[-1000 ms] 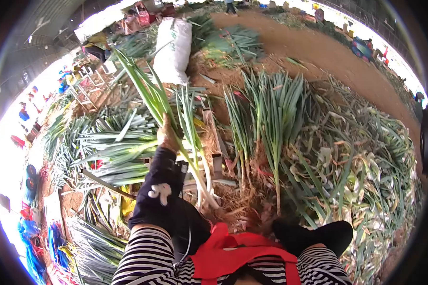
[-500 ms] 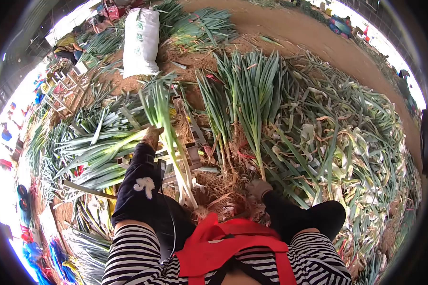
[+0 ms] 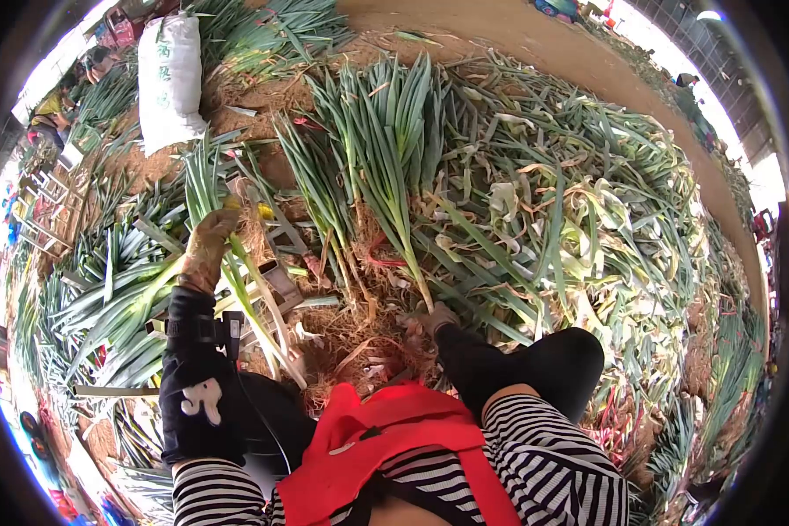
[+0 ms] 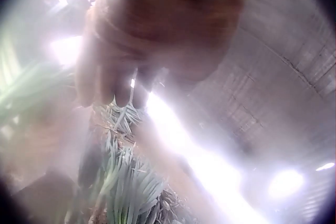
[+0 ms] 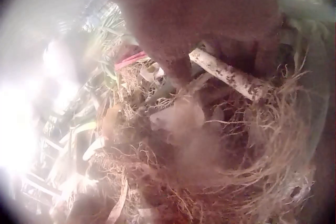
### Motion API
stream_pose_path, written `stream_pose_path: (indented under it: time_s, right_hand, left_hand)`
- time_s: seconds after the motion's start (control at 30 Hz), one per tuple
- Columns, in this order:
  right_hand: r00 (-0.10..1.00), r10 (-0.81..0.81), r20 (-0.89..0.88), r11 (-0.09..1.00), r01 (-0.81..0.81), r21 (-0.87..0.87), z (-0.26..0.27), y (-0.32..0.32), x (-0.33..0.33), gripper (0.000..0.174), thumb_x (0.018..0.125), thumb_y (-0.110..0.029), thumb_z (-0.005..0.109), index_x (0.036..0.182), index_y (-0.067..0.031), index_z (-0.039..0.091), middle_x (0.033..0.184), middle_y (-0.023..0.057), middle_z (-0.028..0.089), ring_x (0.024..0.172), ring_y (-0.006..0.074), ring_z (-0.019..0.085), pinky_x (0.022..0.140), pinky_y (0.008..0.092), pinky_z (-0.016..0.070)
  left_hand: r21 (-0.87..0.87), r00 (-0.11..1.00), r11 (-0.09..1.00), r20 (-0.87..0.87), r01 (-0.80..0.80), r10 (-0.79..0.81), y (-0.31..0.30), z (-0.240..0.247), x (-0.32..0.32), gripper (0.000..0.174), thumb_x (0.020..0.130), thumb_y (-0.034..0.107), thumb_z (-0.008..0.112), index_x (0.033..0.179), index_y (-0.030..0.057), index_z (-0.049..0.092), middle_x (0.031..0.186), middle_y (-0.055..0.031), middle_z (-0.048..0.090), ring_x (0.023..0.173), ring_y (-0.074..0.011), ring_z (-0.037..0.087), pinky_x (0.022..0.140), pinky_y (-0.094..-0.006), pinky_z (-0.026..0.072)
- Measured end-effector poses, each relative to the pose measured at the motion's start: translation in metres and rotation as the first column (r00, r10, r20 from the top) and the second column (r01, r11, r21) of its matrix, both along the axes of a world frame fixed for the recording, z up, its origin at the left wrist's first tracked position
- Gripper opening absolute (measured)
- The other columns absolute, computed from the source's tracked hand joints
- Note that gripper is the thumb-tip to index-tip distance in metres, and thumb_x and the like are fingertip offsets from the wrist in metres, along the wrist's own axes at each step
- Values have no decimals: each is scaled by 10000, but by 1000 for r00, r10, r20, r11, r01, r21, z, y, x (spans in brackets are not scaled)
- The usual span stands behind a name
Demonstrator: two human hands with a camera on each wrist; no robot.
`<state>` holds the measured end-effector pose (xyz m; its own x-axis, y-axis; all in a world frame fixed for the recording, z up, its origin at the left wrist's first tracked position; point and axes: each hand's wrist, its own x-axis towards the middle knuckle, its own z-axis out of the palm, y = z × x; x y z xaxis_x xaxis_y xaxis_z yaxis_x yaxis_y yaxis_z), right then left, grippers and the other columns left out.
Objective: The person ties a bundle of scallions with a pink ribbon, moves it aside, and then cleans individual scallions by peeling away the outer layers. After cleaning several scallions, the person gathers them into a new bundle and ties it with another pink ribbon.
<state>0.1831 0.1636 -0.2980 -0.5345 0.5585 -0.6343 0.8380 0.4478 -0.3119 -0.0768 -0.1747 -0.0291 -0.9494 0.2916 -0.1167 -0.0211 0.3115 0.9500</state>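
My left hand [image 3: 209, 245] is beside upright leeks [image 3: 252, 298], whose leaves rise past the fingers. In the left wrist view the fingers [image 4: 123, 85] hang down loosely with nothing between them, and blurred green leaves are at the left. My right hand [image 3: 434, 319] holds the lower end of a leek [image 3: 401, 223] leaning toward me from an upright bunch. In the right wrist view, its soil-flecked white stalk [image 5: 231, 74] runs under my fingers, ending in shaggy roots [image 5: 286, 108]. Part of that grip is hidden behind the hand.
A large heap of leaf trimmings [image 3: 587, 237] spreads to the right. More leeks [image 3: 105, 289] lie at the left near a wooden frame [image 3: 48, 210]. A white sack [image 3: 169, 83] stands behind. Loose roots [image 3: 346, 337] cover the ground before my red apron [image 3: 394, 434].
The view has turned to the right. My left hand has lowered the leek it held and set it beside another. My right hand has come forward onto the base of the leaning leek.
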Motion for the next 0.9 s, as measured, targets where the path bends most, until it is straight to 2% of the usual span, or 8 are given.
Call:
stream_pose_path:
  time_s: [0.13, 0.23, 0.33, 0.47, 0.57, 0.7, 0.77, 0.9]
  right_hand:
    - [982, 99, 162, 987, -118, 113, 14, -2, -26, 650, 802, -444, 632, 1267, -28, 452, 1035, 181, 624, 903, 281, 639, 759, 388, 494]
    - [949, 284, 137, 881, -202, -428, 44, 12, -59, 542, 868, -351, 575, 1278, -19, 449, 1022, 166, 631, 758, 250, 647, 654, 375, 496]
    - [856, -399, -328, 336, -196, -921, 68, 15, -78, 293, 909, -246, 555, 1057, 6, 584, 744, 62, 584, 557, 158, 542, 521, 359, 452]
    - [687, -578, -440, 412, -220, -884, 206, -18, -79, 228, 901, -219, 570, 807, -11, 578, 573, 22, 464, 507, 124, 491, 560, 317, 535]
    - [610, -266, -747, 774, -327, -542, 247, -27, -59, 270, 897, -252, 578, 919, 17, 573, 691, 21, 520, 563, 97, 528, 469, 243, 502]
    - [597, -72, -799, 880, -338, -333, 283, -54, -14, 347, 882, -291, 584, 1058, 6, 550, 782, 106, 595, 594, 202, 602, 516, 307, 513]
    - [435, 494, -752, 866, -324, 381, 269, -58, 2, 421, 873, -310, 568, 1173, -24, 496, 866, 198, 625, 669, 340, 628, 587, 381, 511]
    - [602, 501, -622, 865, -321, 386, 268, -82, 22, 483, 867, -300, 568, 1255, -45, 437, 995, 222, 603, 881, 390, 595, 731, 451, 478]
  left_hand:
    - [-159, 971, 978, -177, 132, -160, 24, 9, 14, 326, 914, 274, 579, 1072, -10, 611, 966, -76, 649, 915, -167, 579, 823, -291, 447]
    - [-185, 952, 955, -158, 233, -263, 32, 9, 16, 294, 916, 237, 578, 1071, -12, 609, 980, -92, 654, 920, -164, 590, 828, -290, 461]
    - [-219, 914, 933, -231, 285, -333, 42, 3, 14, 234, 916, 201, 576, 1052, 16, 618, 968, -70, 657, 897, -142, 600, 796, -274, 478]
    - [-248, 916, 917, -177, 312, -360, 64, 1, 16, 241, 894, 207, 581, 1070, 48, 622, 941, -53, 652, 866, -151, 600, 771, -286, 490]
    - [-88, 947, 958, -150, 274, -285, 90, -20, 9, 273, 886, 214, 571, 1092, 41, 618, 959, -67, 654, 868, -163, 598, 773, -284, 488]
    - [320, 948, 911, 97, 259, -304, 121, 1, 26, 511, 860, 392, 621, 1225, 46, 527, 1100, -105, 611, 966, -210, 595, 838, -353, 490]
    - [383, 934, 911, 245, 154, -261, 138, 27, 43, 536, 863, 429, 622, 1227, 50, 516, 1120, -101, 600, 1001, -213, 589, 860, -391, 491]
    - [649, 896, 759, 310, 44, -317, 153, 3, 29, 440, 840, 351, 672, 1089, 7, 560, 920, -119, 652, 843, -245, 638, 791, -402, 529]
